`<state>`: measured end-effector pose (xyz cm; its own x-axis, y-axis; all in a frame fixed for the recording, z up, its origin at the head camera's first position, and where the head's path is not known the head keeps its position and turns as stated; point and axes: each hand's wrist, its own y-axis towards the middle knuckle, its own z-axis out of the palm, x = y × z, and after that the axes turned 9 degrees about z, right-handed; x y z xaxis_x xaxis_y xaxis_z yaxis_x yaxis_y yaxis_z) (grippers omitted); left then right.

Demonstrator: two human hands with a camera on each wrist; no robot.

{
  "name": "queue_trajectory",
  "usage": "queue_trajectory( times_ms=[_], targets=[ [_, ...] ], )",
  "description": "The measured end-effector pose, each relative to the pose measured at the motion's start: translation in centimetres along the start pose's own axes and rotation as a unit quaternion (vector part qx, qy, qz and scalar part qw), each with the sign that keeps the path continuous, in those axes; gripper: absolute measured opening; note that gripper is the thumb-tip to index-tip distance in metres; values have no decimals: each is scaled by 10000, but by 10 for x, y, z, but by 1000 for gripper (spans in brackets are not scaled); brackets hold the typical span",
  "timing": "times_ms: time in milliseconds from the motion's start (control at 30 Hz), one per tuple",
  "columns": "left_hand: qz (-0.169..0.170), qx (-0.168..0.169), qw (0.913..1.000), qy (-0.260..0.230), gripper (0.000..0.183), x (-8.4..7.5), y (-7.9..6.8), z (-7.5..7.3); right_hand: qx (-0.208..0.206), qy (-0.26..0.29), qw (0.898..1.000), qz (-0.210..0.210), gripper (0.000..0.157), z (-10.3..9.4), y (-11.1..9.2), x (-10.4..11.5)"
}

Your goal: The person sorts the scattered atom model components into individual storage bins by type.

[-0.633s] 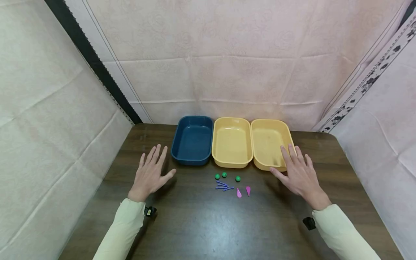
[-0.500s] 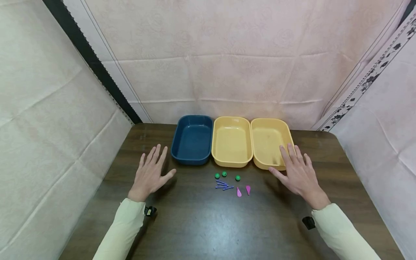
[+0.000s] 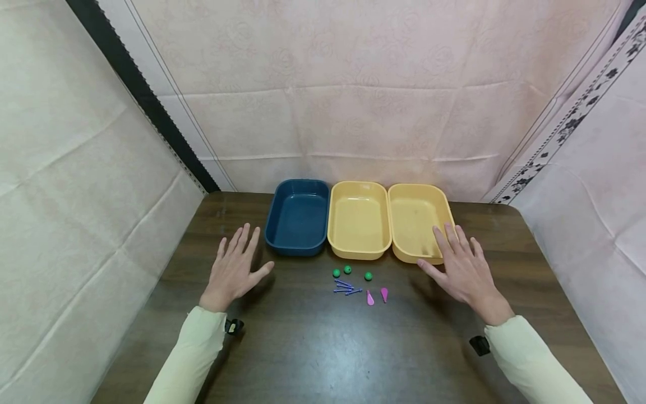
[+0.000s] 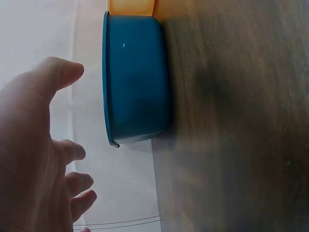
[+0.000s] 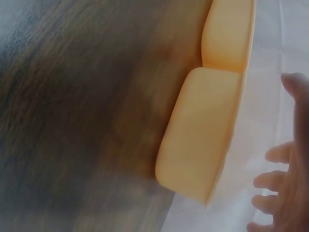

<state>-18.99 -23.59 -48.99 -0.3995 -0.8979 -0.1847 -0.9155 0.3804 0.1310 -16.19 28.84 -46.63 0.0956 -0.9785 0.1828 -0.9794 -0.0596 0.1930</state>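
My left hand (image 3: 233,273) hovers with spread fingers over the table, left of the blue tray (image 3: 298,248), and holds nothing. On the other side my right hand (image 3: 465,275) is spread too; its fingertips overlap the near right corner of the right yellow tray (image 3: 421,221) in the head view. Between the hands lie several small things: green beads (image 3: 368,276), a little heap of thin purple sticks (image 3: 344,284), and two pink teardrop-shaped pieces (image 3: 370,299). In the left wrist view the blue tray (image 4: 137,77) stands beyond the thumb.
A middle yellow tray (image 3: 360,252) stands between the blue one and the right yellow one, all three in a row at the back of the dark wooden table (image 3: 303,348). Pale cloth (image 3: 353,123) hangs behind and at both sides. Each wrist carries a small black device (image 3: 480,345).
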Motion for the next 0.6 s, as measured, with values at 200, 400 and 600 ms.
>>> queue_trajectory(
  times_ms=[200, 400, 600],
  targets=[
    [-10, 90, 10000, -2, 100, 1, 3, -2, -186, 92, 9993, -295, 84, -4, 1, 3],
    [38, 175, 9998, -52, 102, 2, 10, -5, -695, 544, 9927, -816, 66, -12, 2, 16],
    [80, 258, 9995, -168, 104, 0, 20, -8, -269, 846, 9908, -1025, 54, -18, 3, 34]
  ],
)
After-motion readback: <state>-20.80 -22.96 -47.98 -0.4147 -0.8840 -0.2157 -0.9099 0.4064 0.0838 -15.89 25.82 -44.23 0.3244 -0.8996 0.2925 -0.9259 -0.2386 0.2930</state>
